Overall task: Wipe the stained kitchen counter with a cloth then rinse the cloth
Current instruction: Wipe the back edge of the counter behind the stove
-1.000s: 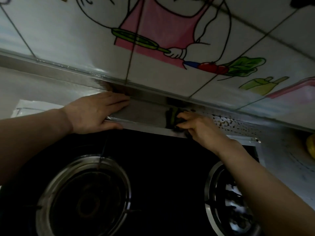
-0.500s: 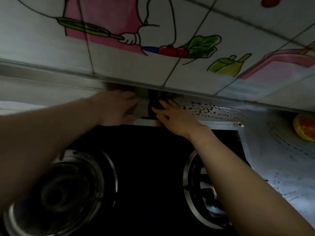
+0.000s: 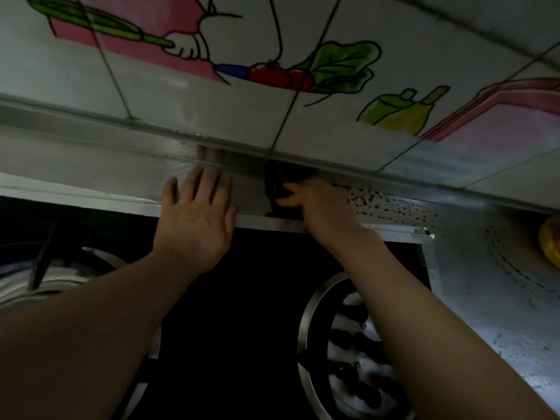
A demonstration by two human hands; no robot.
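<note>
**Cloth on the back strip behind the stove**

You're pressing your right hand (image 3: pixel 318 204) onto a dark cloth (image 3: pixel 280 184), fingers curled around it & gripping it. The cloth is sitting on the steel tabletop (image 3: pixel 121 174) strip between the black stove (image 3: pixel 248 298) & the tiled wall (image 3: pixel 212 101), right up against the raised metal lip under the tiles. Part of the cloth is also hanging over the stove's front trim, below your fingers.

Your left hand (image 3: pixel 194 219) is lying flat w/ fingers spread wide, holding nothing. Its palm is resting across the stove's rear edge & the fingertips are reaching onto the strip, just beside the cloth on its left, not touching it.

Just right of your right hand, dark reddish-brown specks (image 3: pixel 388 204) are covering the strip, thick near the hand & thinning toward the stove's back right corner. More faint marks are showing on the tabletop right of the stove.

Two burners are in view: left one (image 3: pixel 60 274) partly hidden by your left forearm, right one (image 3: pixel 348 344) partly under your right forearm. A yellow-orange object (image 3: pixel 550 241) is sitting at the far right edge; too cut off to ID.
</note>
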